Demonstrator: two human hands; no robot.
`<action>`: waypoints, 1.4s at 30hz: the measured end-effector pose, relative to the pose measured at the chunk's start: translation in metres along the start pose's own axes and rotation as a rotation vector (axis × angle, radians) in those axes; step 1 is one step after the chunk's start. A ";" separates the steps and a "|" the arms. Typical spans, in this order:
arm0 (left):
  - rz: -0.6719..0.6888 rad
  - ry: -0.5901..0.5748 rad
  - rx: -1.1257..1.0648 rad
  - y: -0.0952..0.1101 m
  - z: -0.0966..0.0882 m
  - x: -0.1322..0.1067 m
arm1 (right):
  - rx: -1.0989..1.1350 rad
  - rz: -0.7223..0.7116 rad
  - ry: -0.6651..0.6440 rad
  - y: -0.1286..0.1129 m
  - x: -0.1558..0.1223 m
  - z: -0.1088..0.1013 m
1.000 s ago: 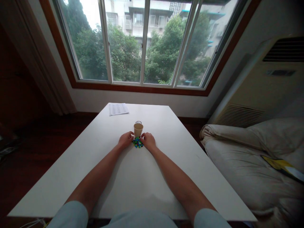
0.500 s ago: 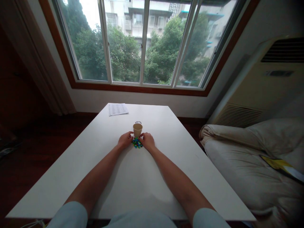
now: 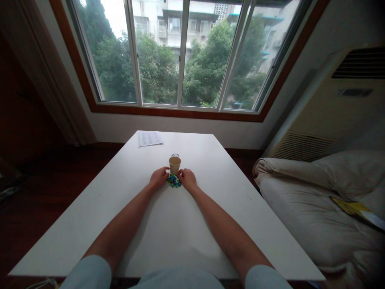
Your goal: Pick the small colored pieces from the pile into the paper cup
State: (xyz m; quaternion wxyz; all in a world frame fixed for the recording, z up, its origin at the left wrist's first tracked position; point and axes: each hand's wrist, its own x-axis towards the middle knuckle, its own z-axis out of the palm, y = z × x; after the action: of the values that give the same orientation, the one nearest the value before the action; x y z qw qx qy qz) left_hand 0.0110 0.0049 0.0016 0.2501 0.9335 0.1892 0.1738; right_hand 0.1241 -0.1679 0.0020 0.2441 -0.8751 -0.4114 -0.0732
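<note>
A tan paper cup (image 3: 175, 166) stands upright on the white table (image 3: 180, 233), its mouth toward me. Just in front of it lies a pile of small blue, green and dark pieces (image 3: 174, 182), too small to tell their kind. My left hand (image 3: 159, 178) rests at the left of cup and pile, fingers curled in, a fingertip beside the cup. On the other side is my right hand (image 3: 187, 178), its thumb and fingertips drawn together by the cup's lower right side. Whatever the fingertips hold, if anything, is too small to make out.
A small dark-rimmed ring shape (image 3: 175, 155) lies right behind the cup. Printed sheets (image 3: 150, 139) lie at the table's far left corner. Beyond the right edge is a light cushioned seat (image 3: 300, 200), with a cabinet air conditioner (image 3: 325, 108) behind it.
My right thumb has drawn back slightly from the pile toward the right side of the cup. The left hand and the cup stay about where they were.
</note>
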 end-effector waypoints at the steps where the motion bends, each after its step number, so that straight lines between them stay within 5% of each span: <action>1: -0.001 0.002 0.000 0.000 0.000 0.000 | 0.007 -0.008 -0.004 0.001 0.000 0.000; 25: 0.001 0.013 -0.003 -0.004 0.004 0.003 | 0.122 -0.421 -0.031 0.006 -0.009 -0.001; 42: -0.044 -0.011 0.005 0.006 -0.004 -0.001 | 0.105 -0.321 -0.094 -0.003 -0.010 -0.014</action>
State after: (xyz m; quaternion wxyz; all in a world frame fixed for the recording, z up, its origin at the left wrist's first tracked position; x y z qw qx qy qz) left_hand 0.0106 0.0012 0.0078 0.2526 0.9307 0.2088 0.1627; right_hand 0.1161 -0.1799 0.0116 0.2550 -0.7868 -0.5600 -0.0486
